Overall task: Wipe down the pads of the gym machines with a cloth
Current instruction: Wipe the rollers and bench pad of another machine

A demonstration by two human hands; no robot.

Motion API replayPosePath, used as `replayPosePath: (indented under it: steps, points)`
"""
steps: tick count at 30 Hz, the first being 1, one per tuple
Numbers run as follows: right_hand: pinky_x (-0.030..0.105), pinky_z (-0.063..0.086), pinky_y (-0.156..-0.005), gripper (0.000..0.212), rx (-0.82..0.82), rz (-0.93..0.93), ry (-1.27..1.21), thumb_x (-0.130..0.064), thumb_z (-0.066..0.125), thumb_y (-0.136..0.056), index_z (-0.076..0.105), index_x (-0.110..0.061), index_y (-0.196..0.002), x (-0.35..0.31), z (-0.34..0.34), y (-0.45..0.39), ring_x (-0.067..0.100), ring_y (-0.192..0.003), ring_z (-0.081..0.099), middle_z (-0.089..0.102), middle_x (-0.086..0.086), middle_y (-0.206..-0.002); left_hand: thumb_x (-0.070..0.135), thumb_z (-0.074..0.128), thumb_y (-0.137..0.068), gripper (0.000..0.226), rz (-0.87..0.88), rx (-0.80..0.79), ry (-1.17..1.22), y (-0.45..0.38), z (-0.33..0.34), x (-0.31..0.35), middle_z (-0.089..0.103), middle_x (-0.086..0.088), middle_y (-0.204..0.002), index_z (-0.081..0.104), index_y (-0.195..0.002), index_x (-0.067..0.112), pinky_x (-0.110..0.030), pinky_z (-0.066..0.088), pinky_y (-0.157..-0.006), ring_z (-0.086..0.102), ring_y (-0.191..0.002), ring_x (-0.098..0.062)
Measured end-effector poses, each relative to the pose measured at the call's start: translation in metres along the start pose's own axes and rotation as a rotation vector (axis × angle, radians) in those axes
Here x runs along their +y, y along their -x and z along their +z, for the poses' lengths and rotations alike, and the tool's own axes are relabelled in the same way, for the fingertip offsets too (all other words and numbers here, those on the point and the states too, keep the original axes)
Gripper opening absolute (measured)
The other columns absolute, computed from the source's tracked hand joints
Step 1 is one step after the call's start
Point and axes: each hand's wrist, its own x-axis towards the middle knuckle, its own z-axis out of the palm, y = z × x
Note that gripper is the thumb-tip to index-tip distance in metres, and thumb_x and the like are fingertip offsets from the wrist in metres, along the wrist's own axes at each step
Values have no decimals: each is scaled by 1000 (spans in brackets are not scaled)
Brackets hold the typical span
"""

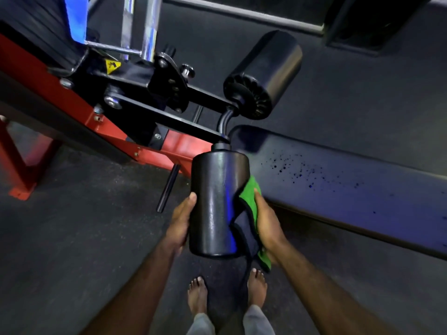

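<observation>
Both hands flank roller pad [219,204]; left hand [180,222] cups bare side; right hand [267,224] fingers press green cloth [250,213] against it.

Gym: padded machine rollers [219,204], bench [338,180].

From up here I see my own two forearms bare to the edge of view, no sleeves, watch or rings on my left hand [180,223] or right hand [267,221]; below them my feet [197,294] are bare too, and my legs wear light grey trousers [257,320] ending at the ankles
</observation>
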Motion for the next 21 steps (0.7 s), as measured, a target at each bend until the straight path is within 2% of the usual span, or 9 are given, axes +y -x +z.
replayPosePath:
  steps: [2, 4, 7, 10, 12, 15, 17, 19, 21]
  points:
    - [44, 47, -111, 63, 16, 16, 16, -72, 56, -84, 74, -26, -122, -7, -3, -2, 15, -114, 68, 74, -3, -125, 63, 83, -70, 69, 225, 197, -84, 6, 4, 8, 76, -1, -111, 72, -114, 11, -31, 54, -98, 66, -109, -20]
    - [38, 45, -113, 60, 67, -165, 47, -67, 60, -88, 68, -28, -133, -28, 2, -11, 8, -119, 64, 68, -14, -132, 46, 76, -86, 41, 339, 289, -127, 14, 22, 22, 74, 9, -104, 71, -113, 16, -17, 50, -89, 62, -107, -14]
    - [20, 28, -114, 69, 104, -356, 173, -59, 59, -98, 37, -34, -159, -34, 17, -17, -8, -127, 40, 37, -31, -140, 73, 63, -81, 71, 272, 360, -447, 25, 55, 27, 63, 16, -118, 60, -133, 24, -24, 42, -92, 57, -109, -7]
    - [30, 32, -120, 78, 94, -148, 100, -74, 51, -89, 55, -25, -149, -14, 14, -19, 6, -133, 50, 51, -14, -150, 85, 71, -64, 85, 256, 456, -574, 33, 59, 26, 67, 17, -114, 58, -131, 34, -31, 50, -92, 64, -103, -6]
    - [40, 37, -119, 84, 91, -100, 165, -81, 44, -85, 60, -24, -145, -12, 8, -15, 18, -134, 55, 59, -1, -148, 83, 76, -60, 85, 190, 333, -401, 23, 43, 22, 75, 11, -111, 65, -126, 30, -36, 57, -92, 72, -104, -15]
    - [24, 31, -118, 74, 150, -321, 278, -67, 55, -95, 41, -30, -158, -22, 6, -4, 0, -135, 46, 44, -24, -148, 68, 70, -83, 78, -36, -50, -89, 2, 18, 16, 66, -16, -134, 62, -138, 13, -54, 44, -113, 59, -129, -38]
    - [17, 33, -111, 69, 156, -381, 267, -62, 55, -98, 42, -31, -158, -12, 3, -1, -6, -129, 47, 45, -26, -145, 68, 67, -87, 80, -32, -117, -78, -9, 9, 11, 60, -23, -139, 60, -139, 7, -61, 36, -116, 54, -134, -39]
    - [16, 41, -100, 47, 85, -178, 99, -56, 51, -103, 60, -31, -141, 1, 1, -3, 2, -116, 59, 60, -13, -139, 73, 70, -77, 76, 115, 77, -254, -7, 9, 16, 74, -12, -117, 70, -119, 10, -48, 52, -100, 69, -110, -19]
    - [24, 47, -100, 55, 68, -54, 44, -68, 48, -99, 68, -29, -132, 9, -4, -3, 9, -114, 64, 67, -8, -129, 68, 70, -72, 63, 330, 333, -383, 5, 18, 24, 74, 6, -103, 70, -112, 20, -27, 54, -84, 68, -89, 2]
